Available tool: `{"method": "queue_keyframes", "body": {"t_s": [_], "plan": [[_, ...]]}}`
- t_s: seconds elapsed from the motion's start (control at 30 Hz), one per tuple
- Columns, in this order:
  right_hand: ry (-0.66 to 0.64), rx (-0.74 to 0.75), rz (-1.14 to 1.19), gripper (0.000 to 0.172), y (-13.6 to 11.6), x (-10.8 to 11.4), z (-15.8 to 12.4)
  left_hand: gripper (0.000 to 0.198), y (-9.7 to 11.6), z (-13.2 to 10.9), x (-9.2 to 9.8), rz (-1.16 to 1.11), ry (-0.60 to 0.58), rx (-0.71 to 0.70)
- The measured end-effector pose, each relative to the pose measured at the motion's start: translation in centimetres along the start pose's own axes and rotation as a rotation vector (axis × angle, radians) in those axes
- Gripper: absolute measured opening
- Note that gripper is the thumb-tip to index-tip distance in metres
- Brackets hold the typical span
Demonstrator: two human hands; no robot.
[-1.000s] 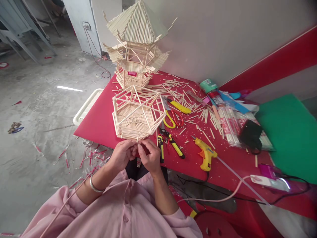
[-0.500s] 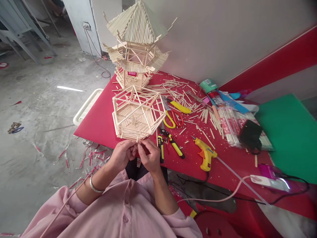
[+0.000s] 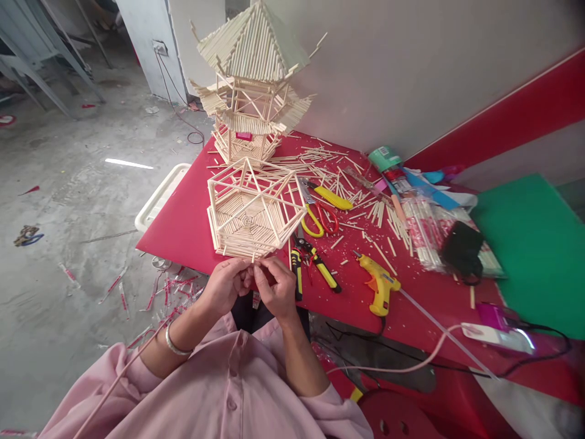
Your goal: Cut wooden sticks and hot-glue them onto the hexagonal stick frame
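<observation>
**While pinching a short pale wooden stick (image 3: 253,258) at a messy red tabletop (image 3: 169,238)**

Going left to right: clear-and-red plastic wrappers (image 3: 169,289) scattered over a grey concrete floor (image 3: 82,189). Then a bare left hand (image 3: 227,283), silvery bangle (image 3: 176,342) around the wrist, fingers curled in, tips closed on the stick. Just ahead, a hexagonal open frame of pale wooden sticks (image 3: 247,222), slatted floor and all. Stick held right by its near edge, can't tell if touching. Behind that, a tall tiered pagoda of pale sticks (image 3: 251,61).

Next, a bare right hand (image 3: 277,286), up against the left, thumb and finger nipping that same stick. Just beside it, black-and-yellow pliers (image 3: 325,268), with red-and-yellow-handled scissors (image 3: 307,192) behind, and a yellow-handled cutter (image 3: 333,196) near those. Loose pale sticks strewn farther back.

Further right, a yellow glue gun (image 3: 380,280) lying flat, well apart from both hands. Past it, clear plastic packs of white sticks (image 3: 423,228), then a flat green sheet (image 3: 530,250) at the far end.
</observation>
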State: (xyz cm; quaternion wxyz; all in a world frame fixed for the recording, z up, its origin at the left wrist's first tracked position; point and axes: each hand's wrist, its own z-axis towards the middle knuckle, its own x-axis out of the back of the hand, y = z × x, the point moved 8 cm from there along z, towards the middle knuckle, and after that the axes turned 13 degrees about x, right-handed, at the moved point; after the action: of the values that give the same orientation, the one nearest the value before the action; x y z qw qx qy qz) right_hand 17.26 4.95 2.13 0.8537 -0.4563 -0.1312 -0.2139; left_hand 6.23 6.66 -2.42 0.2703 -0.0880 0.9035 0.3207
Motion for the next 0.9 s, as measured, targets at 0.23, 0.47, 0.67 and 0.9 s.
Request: {"method": "queue_keyframes", "body": {"t_s": [0.23, 0.47, 0.67, 0.9], "plan": [[-0.003, 0.000, -0.010, 0.013, -0.12, -0.02, 0.05, 0.029, -0.03, 0.01, -0.08, -0.011, 0.005, 0.009], [0.005, -0.007, -0.011, 0.014, 0.05, 0.02, -0.03, 0.029, 0.06, -0.02, -0.03, -0.007, 0.006, -0.004], [0.007, -0.001, -0.007, 0.013, -0.14, 0.07, 0.08, 0.029, 0.04, 0.05, 0.00, 0.001, -0.003, -0.011], [-0.001, 0.000, -0.005, 0.013, -0.04, 0.01, -0.01, 0.029, -0.01, 0.06, -0.01, -0.005, -0.005, -0.007]]}}
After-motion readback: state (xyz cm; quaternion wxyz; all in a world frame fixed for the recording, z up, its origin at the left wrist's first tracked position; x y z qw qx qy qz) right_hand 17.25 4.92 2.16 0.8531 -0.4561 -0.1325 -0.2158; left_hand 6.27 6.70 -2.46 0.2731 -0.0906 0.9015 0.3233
